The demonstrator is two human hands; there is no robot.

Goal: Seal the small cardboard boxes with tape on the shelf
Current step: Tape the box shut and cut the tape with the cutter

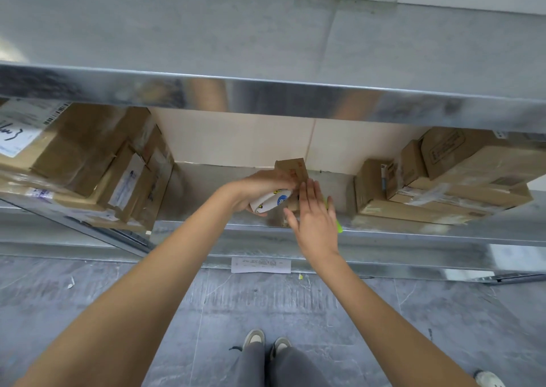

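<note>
Presently one small box [291, 169] stands mid-shelf [384, 236], between two carton stacks: left stack [88, 162], right stack [443, 180]. The left hand [260, 187] grips one tape roll [270, 200]; the right hand [313, 215], fingers straight, presses flat beside the box. Advisable: smooth tape firmly along the seam.

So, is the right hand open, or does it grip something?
Open. The right hand lies flat with straight fingers against the small box; something green shows beneath it.
</note>
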